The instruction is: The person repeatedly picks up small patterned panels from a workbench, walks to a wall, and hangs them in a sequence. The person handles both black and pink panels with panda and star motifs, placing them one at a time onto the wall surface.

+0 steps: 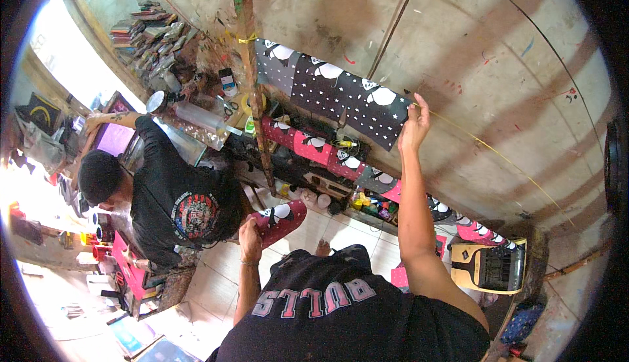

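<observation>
A: Black printed sheet [341, 96], white dots and white round figures, lies along the big board [472, 54]. Where exactly?

B: Near the board's lower-left edge, running from the wooden post [252, 80] out to the right hand [414, 125]. Sheet's right end stops right at that hand.

A: Right hand's state?

B: Fingers raised and slightly spread at the sheet's corner, touching or pinching it; cannot tell which. A thin yellow line [498, 155] runs from just beside the fingertips down toward the right.

A: Left hand [249, 236]?

B: Low, closed on the end of a pink printed strip [283, 218] with the same white figures.

A: Open room?

B: Board right of the sheet is broad and bare, only paint marks and a thin dark line [396, 21] crossing it. Below the sheet it is crowded: more pink printed strips [308, 144], small pots and bottles [370, 201] packed along the board's edge. A yellow tool [488, 267] sits lower right.

A: Left side?

B: Another person in a black shirt [177, 195] bends over a cluttered bench [131, 277], close to the left hand. Pale tiled floor [341, 234] shows between.
</observation>
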### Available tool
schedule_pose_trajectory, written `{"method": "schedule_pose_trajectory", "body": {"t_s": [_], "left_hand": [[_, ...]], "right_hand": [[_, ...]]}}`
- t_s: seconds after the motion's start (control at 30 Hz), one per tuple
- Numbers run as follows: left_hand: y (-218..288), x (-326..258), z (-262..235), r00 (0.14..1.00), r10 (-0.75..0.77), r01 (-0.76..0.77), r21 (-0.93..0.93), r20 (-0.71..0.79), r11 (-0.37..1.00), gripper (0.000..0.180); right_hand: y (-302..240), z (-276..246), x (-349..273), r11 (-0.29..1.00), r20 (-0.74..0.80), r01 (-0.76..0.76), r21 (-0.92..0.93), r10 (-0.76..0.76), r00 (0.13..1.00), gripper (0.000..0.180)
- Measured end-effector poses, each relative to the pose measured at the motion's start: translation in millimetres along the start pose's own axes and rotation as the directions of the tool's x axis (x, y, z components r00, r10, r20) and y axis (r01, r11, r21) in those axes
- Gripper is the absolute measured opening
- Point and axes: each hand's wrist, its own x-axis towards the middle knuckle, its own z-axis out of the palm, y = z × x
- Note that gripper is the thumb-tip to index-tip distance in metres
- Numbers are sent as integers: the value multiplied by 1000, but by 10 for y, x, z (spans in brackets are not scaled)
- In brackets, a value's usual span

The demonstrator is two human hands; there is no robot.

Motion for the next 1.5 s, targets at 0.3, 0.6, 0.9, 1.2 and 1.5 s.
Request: {"method": "schedule_pose_trajectory", "body": {"t_s": [0.3,0.6,0.9,1.2,1.5], "left_hand": [[-113,98,221,989,56,-80,174,138,982,31],[225,126,500,741,503,-672,485,445,560,14],[223,186,868,465,501,-858,511,729,52,17],[-158,276,880,798,-209,209,66,565,976,45],[-402,340,537,833,-228,211,92,504,973,44]], "right_hand": [[-139,-55,-13,993,8,-114,18,114,993,23],[53,-701,-1416,779,426,-451,-437,620,659,34],[-83,-814,-1847,695,605,-664,-276,662,441,21],[-998,-645,-1408,892,674,-95,-442,400,621,11],[-1705,-865,11,995,307,-102,-6,99,946,16]]}}
